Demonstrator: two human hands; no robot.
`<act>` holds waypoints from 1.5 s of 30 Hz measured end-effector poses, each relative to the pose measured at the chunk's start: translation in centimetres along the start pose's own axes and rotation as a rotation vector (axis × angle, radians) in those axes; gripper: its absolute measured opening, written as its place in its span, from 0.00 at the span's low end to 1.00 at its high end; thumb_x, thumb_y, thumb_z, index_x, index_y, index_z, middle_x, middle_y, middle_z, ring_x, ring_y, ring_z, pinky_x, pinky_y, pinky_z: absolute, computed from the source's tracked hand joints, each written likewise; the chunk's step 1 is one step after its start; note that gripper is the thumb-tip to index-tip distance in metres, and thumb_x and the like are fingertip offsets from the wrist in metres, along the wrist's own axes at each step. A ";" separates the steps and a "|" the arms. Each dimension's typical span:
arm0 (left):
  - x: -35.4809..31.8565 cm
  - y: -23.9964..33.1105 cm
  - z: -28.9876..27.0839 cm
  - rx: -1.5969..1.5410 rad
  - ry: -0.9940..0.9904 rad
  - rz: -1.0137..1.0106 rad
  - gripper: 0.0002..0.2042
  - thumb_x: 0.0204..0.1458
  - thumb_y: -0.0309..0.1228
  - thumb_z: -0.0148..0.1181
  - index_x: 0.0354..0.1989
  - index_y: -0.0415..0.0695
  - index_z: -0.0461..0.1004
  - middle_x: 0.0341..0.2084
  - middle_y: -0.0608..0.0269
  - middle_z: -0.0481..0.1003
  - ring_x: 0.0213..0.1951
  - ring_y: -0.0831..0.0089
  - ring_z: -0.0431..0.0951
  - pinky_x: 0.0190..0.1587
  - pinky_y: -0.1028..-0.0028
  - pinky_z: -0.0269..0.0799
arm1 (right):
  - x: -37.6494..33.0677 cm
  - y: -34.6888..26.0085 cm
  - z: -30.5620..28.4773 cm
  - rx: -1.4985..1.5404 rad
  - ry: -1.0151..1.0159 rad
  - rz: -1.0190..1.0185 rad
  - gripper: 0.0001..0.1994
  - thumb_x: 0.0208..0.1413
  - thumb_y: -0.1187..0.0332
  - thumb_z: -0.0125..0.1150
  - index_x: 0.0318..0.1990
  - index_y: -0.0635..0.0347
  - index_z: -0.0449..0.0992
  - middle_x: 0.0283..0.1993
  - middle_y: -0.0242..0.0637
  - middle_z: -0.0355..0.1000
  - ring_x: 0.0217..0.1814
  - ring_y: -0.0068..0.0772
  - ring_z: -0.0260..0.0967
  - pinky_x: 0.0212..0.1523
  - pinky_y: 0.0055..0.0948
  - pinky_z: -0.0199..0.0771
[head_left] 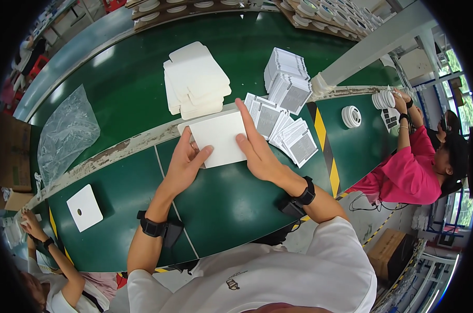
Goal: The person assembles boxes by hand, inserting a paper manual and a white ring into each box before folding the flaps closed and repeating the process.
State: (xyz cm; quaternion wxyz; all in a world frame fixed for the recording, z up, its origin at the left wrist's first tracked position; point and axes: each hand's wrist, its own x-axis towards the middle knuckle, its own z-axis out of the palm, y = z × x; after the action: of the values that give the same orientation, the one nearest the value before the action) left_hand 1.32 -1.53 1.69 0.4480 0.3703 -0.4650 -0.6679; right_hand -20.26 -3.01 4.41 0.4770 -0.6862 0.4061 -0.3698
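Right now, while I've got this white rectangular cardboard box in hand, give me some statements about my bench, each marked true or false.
1. Your left hand and right hand both hold the white rectangular cardboard box. True.
2. The crumpled clear plastic bag lies right of the box. False: the bag lies to its left.
3. The pile of flat cream-white sheets lies beyond the box. True.
4. All the grey-and-white printed paper leaflets stand in one tidy stack. False: some leaflets lie fanned out.
5. A white flat rectangular piece with a dark oval mark lies left of your left hand. True.
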 end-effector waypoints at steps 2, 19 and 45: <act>0.1 -0.2 -0.4 0.044 0.005 -0.035 0.23 0.65 0.24 0.56 0.66 0.40 0.59 0.55 0.57 0.74 0.49 0.78 0.77 0.51 0.75 0.74 | 0.4 0.2 -0.7 0.066 -0.008 0.143 0.32 0.65 0.74 0.51 0.74 0.65 0.46 0.69 0.52 0.61 0.69 0.41 0.63 0.72 0.37 0.55; 0.1 1.7 -0.4 0.122 0.253 0.140 0.31 0.60 0.21 0.60 0.71 0.46 0.55 0.51 0.54 0.77 0.46 0.73 0.80 0.48 0.75 0.77 | -0.1 0.5 0.8 0.159 0.111 0.060 0.34 0.63 0.76 0.58 0.74 0.57 0.50 0.52 0.39 0.74 0.55 0.26 0.72 0.51 0.24 0.70; 1.1 0.3 -0.5 0.302 0.214 0.188 0.22 0.56 0.25 0.67 0.57 0.37 0.67 0.47 0.56 0.79 0.49 0.70 0.79 0.56 0.69 0.71 | -4.4 -1.0 -12.8 -1.268 -0.019 0.608 0.32 0.44 0.55 0.77 0.54 0.61 0.71 0.43 0.45 0.77 0.45 0.48 0.76 0.44 0.41 0.75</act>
State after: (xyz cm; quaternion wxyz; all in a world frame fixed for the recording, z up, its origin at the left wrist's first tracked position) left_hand 1.45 -2.70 1.72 0.4946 0.4572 -0.5420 -0.5026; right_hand -33.24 -3.34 8.34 0.0707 -0.6912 0.7131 0.0940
